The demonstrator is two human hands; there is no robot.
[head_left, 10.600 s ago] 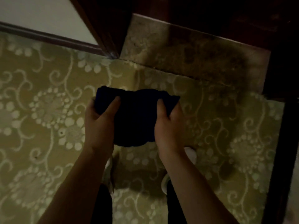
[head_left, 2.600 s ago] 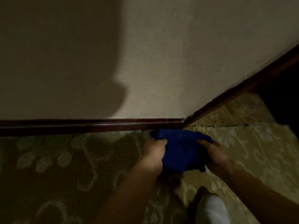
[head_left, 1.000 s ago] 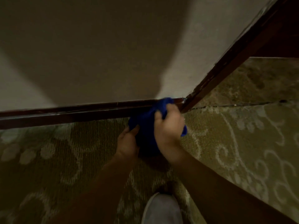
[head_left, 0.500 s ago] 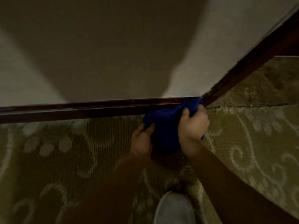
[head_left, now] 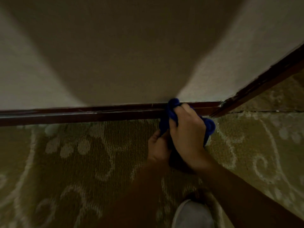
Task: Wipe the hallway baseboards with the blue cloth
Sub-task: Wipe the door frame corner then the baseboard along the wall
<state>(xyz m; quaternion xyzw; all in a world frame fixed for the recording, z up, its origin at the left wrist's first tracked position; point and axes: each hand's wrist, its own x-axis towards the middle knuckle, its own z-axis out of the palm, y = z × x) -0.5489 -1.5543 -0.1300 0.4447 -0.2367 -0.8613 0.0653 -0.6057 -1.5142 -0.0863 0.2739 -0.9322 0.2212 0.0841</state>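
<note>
The blue cloth (head_left: 169, 112) is bunched up and pressed against the dark brown baseboard (head_left: 82, 114), a little left of the corner where the board meets a dark door frame (head_left: 263, 83). My right hand (head_left: 187, 132) is closed over the top of the cloth and holds it on the board. My left hand (head_left: 158, 145) grips the cloth's lower part from underneath, close to the carpet. Most of the cloth is hidden by my hands.
A pale wall (head_left: 213, 71) rises above the baseboard, with my shadow across its middle. Olive carpet (head_left: 74, 162) with a light floral pattern covers the floor. My light shoe (head_left: 192, 214) shows at the bottom edge. Beyond the door frame lies darker flooring (head_left: 283, 96).
Both hands and the cloth have slid left along the baseboard, away from the corner by the door frame. The cloth is more bunched under my right hand.
</note>
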